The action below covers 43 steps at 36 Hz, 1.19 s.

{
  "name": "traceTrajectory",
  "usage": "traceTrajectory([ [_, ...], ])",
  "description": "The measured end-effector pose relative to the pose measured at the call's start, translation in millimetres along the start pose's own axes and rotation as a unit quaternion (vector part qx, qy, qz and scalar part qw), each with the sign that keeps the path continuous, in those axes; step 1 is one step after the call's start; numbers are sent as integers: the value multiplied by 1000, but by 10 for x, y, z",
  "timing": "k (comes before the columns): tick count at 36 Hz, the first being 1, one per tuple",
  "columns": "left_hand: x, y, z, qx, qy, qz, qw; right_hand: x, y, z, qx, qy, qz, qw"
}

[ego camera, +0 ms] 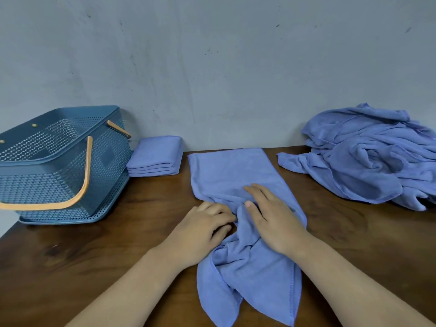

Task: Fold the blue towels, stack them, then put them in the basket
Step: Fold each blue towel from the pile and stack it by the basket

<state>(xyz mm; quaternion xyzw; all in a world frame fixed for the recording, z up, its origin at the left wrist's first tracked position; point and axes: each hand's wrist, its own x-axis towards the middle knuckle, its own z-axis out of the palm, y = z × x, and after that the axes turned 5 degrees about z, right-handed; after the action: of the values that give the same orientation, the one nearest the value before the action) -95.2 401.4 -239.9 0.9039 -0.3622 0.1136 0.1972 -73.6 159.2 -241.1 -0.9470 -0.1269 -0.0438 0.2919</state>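
Bare wood of the table (113, 246) gives open passage across the lower left of the frame and at right centre below the heap. The blue basket (59, 166) blocks the left edge, with the folded stack (154, 156) just beside it against the wall (212, 67). The loose heap of towels (368, 159) fills the upper right. Narrow strips of wood separate the spread towel (236, 173) from stack and heap.

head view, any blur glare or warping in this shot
Head view: soft, even light, only a faint shadow on the wall behind the basket; no strong glare on the table; wide-angle warping tilts the basket at the left edge; detail slightly soft overall.
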Motion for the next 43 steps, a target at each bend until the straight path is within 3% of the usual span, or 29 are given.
traceTrajectory([
  [9, -149, -134, -196, 62, -4, -29, 998, 25, 95, -95, -88, -18, -42, 995],
  [18, -591, -306, -459, 57, 43, -49, 996, -12, 380, -395, -113, -2, -84, 990],
  [26, -663, -210, -565, 30, -16, 9, 999, -99, 180, -364, -97, -98, -82, 987],
  [32, -709, -183, -625, -95, 27, -77, 992, -125, 36, -417, -82, -81, -87, 990],
  [37, -608, -233, -548, -50, 128, -123, 983, -11, 214, -351, -42, -1, -62, 997],
  [43, -179, -515, -368, -42, 30, -183, 982, 121, 349, -379, -96, -29, 24, 995],
])
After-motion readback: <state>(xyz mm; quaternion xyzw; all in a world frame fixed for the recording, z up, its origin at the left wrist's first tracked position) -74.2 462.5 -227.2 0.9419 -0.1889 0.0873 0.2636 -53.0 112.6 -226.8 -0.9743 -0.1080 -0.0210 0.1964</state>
